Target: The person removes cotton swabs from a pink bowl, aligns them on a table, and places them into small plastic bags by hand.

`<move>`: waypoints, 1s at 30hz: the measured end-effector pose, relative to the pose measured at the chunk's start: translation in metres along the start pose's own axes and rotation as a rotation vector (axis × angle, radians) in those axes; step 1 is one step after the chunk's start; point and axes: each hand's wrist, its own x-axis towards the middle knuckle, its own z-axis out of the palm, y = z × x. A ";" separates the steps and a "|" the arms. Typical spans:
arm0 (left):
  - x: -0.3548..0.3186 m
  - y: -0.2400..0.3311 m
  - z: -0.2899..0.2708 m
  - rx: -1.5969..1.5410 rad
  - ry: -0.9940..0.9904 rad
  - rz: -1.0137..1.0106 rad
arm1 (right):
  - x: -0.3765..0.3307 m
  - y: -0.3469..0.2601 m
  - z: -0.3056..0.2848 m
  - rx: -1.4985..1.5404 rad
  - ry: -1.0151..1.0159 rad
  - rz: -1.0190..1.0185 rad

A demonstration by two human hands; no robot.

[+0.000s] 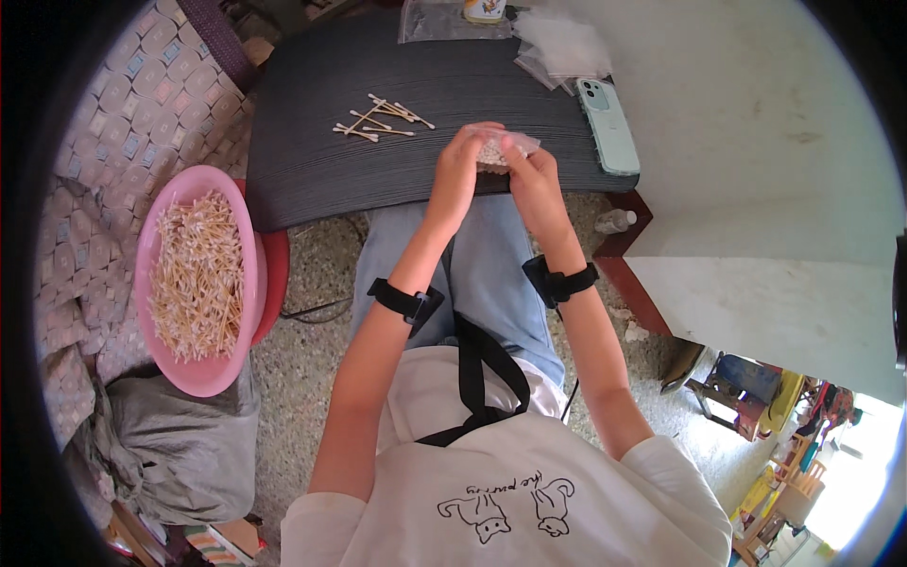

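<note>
Both halves of my grip are closed in: left grip [458, 175] and right grip [539, 184] curl round a small clear bag [496, 151] packed with white swab heads [487, 155], my fingers hiding much of it, right above the near part of the dark bench [331, 180]! That bench is the biggest thing here; then my white shirt [614, 506], a short line of lettering [508, 484] running upside down from this view, beside two cat outlines [553, 508]. Off to the left, the pink basin [203, 380], heaped with cotton swabs [198, 279]. Far right on the bench, flat clear bags [567, 47] overlap, and just below them lies the pale phone [609, 128]. At the far edge sits a bottle [485, 9], cut off, its label too small to read. Smallest of all, a few loose swabs [387, 131], lying left of my grip!
</note>
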 end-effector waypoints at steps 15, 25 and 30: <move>0.005 0.007 -0.014 -0.184 -0.150 -0.053 | 0.004 -0.011 -0.007 0.236 -0.019 0.169; 0.006 0.008 -0.014 -0.240 -0.116 -0.093 | 0.012 -0.006 -0.008 0.354 0.078 0.247; 0.007 0.004 -0.017 -0.223 -0.132 -0.101 | 0.009 -0.003 -0.013 0.299 0.042 0.213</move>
